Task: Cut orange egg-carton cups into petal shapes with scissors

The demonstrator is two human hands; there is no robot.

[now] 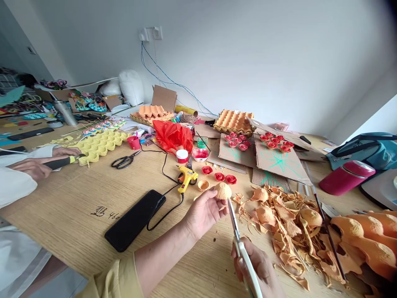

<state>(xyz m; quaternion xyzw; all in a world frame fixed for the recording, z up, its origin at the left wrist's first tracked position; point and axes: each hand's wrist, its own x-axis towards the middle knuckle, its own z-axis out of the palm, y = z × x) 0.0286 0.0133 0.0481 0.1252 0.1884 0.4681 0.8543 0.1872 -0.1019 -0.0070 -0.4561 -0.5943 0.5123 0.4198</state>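
My left hand (204,213) pinches an orange egg carton cup (223,191), its rounded bottom turned up. In my right hand (256,265) are white-handled scissors (248,265), their blades pointing up at the cup's lower edge. Whether the blades touch the cup I cannot tell for sure. To the right lies a heap of orange carton scraps (287,231) with several cut cups among them. Just beyond my left hand stand another cut cup (204,185) and several red paper roses (219,177).
A yellow glue gun (187,176) with a cord and a black phone (135,220) lie left of my hands. A co-worker's hands (34,165) cut a yellow egg tray (101,145). Cardboard with red roses (277,157), a pink flask (346,178) and an orange egg tray (369,231) are around.
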